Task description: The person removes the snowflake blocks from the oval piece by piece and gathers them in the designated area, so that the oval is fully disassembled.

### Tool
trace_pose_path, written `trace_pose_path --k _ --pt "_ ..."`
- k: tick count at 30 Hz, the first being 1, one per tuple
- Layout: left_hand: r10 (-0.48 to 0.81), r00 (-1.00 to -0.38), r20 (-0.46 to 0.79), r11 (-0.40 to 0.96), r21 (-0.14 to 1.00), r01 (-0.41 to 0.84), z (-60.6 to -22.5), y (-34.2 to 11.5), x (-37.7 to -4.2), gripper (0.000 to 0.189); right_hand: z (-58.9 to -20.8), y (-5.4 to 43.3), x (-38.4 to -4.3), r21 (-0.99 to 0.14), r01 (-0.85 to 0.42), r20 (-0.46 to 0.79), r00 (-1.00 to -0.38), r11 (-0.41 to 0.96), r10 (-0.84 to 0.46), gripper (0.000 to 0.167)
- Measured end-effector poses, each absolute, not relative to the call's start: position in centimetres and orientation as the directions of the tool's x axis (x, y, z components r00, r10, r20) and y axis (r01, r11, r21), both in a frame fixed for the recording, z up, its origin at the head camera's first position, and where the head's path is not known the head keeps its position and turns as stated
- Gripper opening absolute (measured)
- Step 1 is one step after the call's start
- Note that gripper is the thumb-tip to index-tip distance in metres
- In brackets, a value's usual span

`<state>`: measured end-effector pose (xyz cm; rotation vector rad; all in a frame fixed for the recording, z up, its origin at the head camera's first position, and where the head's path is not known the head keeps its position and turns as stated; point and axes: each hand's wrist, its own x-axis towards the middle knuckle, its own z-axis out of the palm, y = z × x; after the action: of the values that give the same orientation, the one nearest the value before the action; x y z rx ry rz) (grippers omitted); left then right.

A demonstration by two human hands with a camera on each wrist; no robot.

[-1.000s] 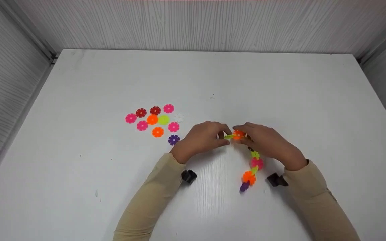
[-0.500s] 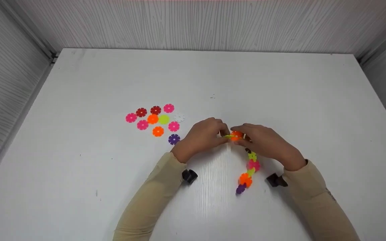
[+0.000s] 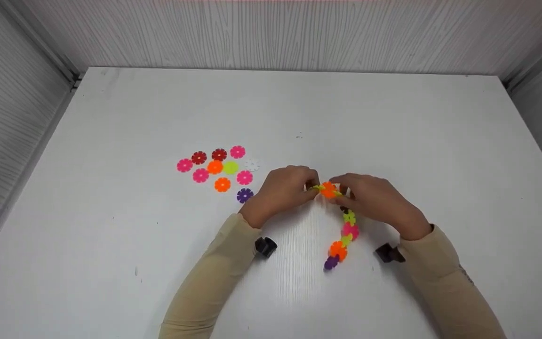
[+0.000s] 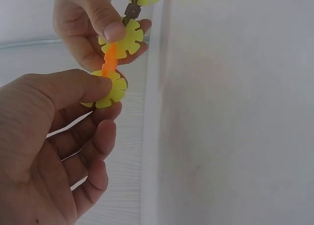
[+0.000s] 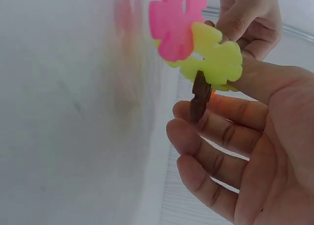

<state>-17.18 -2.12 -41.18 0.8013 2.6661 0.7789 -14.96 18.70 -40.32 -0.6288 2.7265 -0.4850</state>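
Note:
A chain of interlocking slotted plastic discs runs between my hands and down from the right one. My left hand (image 3: 290, 190) pinches the yellow end disc (image 4: 117, 91) between thumb and fingers. An orange disc (image 3: 328, 189) joins it, seen edge-on in the left wrist view. On its other side my right hand (image 3: 370, 197) pinches another yellow disc (image 4: 131, 40). Beyond that come a dark brown disc (image 5: 198, 99), a yellow disc (image 5: 216, 55), a pink disc (image 5: 176, 23), a small yellow one, an orange disc (image 3: 338, 251) and a purple disc (image 3: 331, 262) at the tail.
Several loose discs lie left of my hands on the white table (image 3: 111, 263): red (image 3: 199, 157), pink (image 3: 201, 175), orange (image 3: 222, 184), yellow (image 3: 230, 167), a white disc (image 3: 252, 165) and a purple disc (image 3: 245, 195) near my left wrist. Panelled walls stand behind and beside the table.
The joined orange disc and the hanging tail of the chain have shifted a little left. Both hands keep their pinch, and the loose discs lie as before.

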Motion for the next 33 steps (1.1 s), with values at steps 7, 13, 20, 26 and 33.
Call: trace_pose_path --k 7,13,20,26,33 --pt "0.547 -0.835 -0.069 0.723 0.542 0.429 -40.91 -2.30 -17.15 0.017 -40.49 18.65 -15.12 -0.357 -0.396 -0.167 -0.864 0.846 -0.475 0.024" --pt "0.540 -0.840 -0.058 0.720 0.550 0.425 -40.83 -2.24 -17.15 0.018 -40.50 18.59 -15.09 -0.355 -0.424 -0.117 -0.864 0.833 -0.490 0.022" --pt "0.549 -0.836 -0.016 0.710 0.537 0.456 -40.69 -2.35 -17.08 0.019 -40.54 18.51 -15.07 -0.359 -0.431 -0.112 -0.861 0.828 -0.497 0.022" --pt "0.577 -0.817 0.006 0.711 0.489 0.505 -40.37 -2.47 -16.97 0.021 -40.64 18.56 -15.01 -0.373 -0.428 -0.122 -0.857 0.823 -0.501 0.021" --pt "0.607 -0.795 -0.001 0.681 0.517 0.519 -40.22 -2.84 -17.01 0.020 -40.60 18.49 -14.95 -0.386 -0.435 -0.121 -0.851 0.814 -0.512 0.020"
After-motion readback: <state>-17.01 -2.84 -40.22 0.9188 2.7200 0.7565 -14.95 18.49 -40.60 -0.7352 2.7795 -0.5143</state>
